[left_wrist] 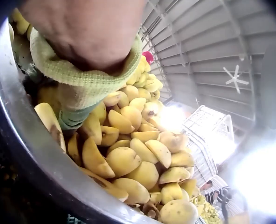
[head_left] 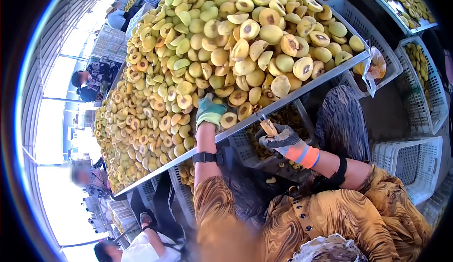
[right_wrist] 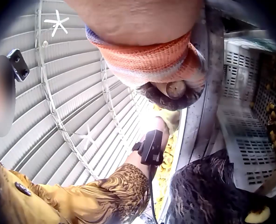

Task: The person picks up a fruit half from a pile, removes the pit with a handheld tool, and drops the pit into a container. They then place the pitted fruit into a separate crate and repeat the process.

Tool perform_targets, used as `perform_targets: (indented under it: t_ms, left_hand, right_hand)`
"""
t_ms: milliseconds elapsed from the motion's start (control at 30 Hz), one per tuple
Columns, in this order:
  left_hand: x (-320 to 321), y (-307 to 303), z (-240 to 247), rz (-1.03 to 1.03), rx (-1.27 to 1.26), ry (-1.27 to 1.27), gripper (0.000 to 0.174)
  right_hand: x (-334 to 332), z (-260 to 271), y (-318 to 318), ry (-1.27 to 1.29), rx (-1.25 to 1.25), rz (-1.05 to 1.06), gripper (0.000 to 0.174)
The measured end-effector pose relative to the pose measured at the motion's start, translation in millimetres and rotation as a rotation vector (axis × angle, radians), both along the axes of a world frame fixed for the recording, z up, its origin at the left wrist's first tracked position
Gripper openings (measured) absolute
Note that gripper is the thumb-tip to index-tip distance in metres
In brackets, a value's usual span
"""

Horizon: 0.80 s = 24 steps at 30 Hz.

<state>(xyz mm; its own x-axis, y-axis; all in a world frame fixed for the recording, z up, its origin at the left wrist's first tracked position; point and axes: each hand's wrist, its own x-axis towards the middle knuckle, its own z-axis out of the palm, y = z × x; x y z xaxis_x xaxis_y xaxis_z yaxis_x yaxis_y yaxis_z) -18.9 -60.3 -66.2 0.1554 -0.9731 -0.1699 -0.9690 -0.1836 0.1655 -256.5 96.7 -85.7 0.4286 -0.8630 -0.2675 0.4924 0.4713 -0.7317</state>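
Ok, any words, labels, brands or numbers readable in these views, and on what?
None: no legible text in any view.
The white crates, the metal tray rim and the plastic bag show no print.
The left hand in its green glove, the right hand in its grey glove, the knife it grips and the black wrist strap bear no visible marks.

The left arm stretches straight forward and up, its forearm bare. The gloved left hand lies palm down, its fingertips hidden from view. The right arm is bent at the elbow and held lower. The gloved right hand is closed, fingers curled round a small tool.
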Motion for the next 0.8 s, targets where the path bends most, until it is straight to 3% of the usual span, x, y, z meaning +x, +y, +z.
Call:
perform_targets:
  t_ms: [67,133,167,200,267,300,333,400,433,500,533,567,667,733,800]
  left_hand:
    - [0,5,-1,-0.003,-0.099,0.105,0.064]
    - [9,13,-12,-0.081,-0.287,0.213,0.059]
    - [6,24,-12,-0.085,-0.436,0.387,0.057]
    - [6,34,-8,-0.146,-0.529,0.340,0.054]
    - [-4,70,19,-0.087,-0.567,0.698,0.052]
    - [-10,92,37,0.073,-0.341,1.210,0.054]
    - [-12,109,42,0.022,-0.324,1.194,0.053]
    - [-17,139,46,-0.095,-0.275,1.182,0.056]
    - [-17,151,41,-0.156,-0.304,1.123,0.056]
    - [-14,174,19,0.006,-0.165,1.448,0.051]
    - [-16,184,13,0.094,-0.091,1.606,0.049]
    - [-21,188,6,0.078,-0.086,1.572,0.045]
    - [-34,198,-5,0.118,0.031,1.620,0.044]
    - [-38,203,-10,0.161,0.112,1.669,0.043]
    - [-39,205,-12,0.211,0.173,1.723,0.042]
  right_hand:
    - [3,3,1,0.111,-0.038,0.001,0.019]
    - [1,0,-2,-0.058,-0.002,0.027,0.020]
    - [0,-4,-3,-0.145,0.018,0.037,0.020]
    - [2,-13,-5,-0.080,-0.032,-0.009,0.020]
    - [6,-30,-5,0.050,-0.117,-0.094,0.020]
    - [4,-23,-3,0.107,-0.097,-0.089,0.020]
    - [6,-24,-3,-0.038,-0.054,-0.084,0.032]
    - [-2,2,-1,0.060,-0.099,-0.016,0.039]
    - [2,8,-1,-0.116,-0.105,-0.041,0.042]
    - [9,14,1,-0.462,-0.110,-0.097,0.047]
    - [7,10,-4,-0.771,-0.058,0.110,0.052]
    - [6,7,-1,-0.495,-0.235,0.109,0.049]
    - [-2,20,6,0.080,-0.459,0.234,0.034]
    - [-4,13,6,0.100,-0.410,0.254,0.029]
    - [4,-22,1,0.262,-0.442,0.146,0.033]
